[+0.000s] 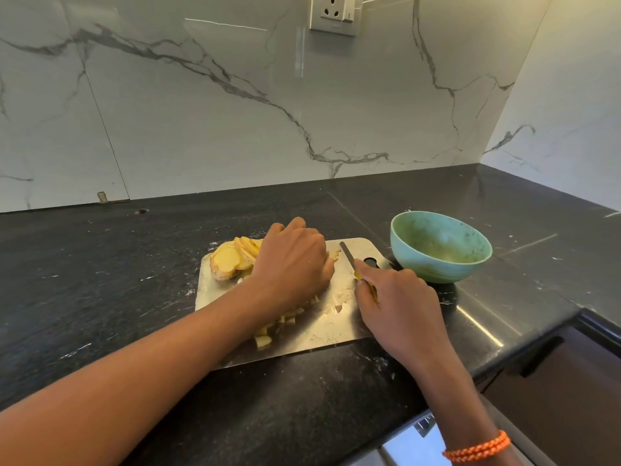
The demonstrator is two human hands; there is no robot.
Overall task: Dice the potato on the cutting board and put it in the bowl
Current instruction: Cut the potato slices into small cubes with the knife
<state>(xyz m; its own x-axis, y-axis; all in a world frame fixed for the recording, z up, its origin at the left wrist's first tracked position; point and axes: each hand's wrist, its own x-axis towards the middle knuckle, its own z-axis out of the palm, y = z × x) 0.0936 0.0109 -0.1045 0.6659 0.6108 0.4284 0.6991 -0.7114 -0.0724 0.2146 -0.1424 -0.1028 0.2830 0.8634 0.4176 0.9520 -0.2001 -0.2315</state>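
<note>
Steel cutting board flat on black counter, taken as landmark. Potato slices fanned on its far-left corner, skin showing on the lowest piece. Diced pieces strewn along its near-left part, partly hidden under the forearm; a few at its near edge. Left hand over the board's middle, fingers curled down onto potato; grip closed on it, exact hold hidden by the back of the hand. Right hand above the board's right edge, grip wrapped round the yellow handle of knife, index finger stretched along the spine; blade points to the board's far side, near its hanging hole. Green bowl on counter just beside the board's far-right corner, no potato visible inside. Orange bracelet on right wrist. Marble backsplash behind board, wall socket high above it.
</note>
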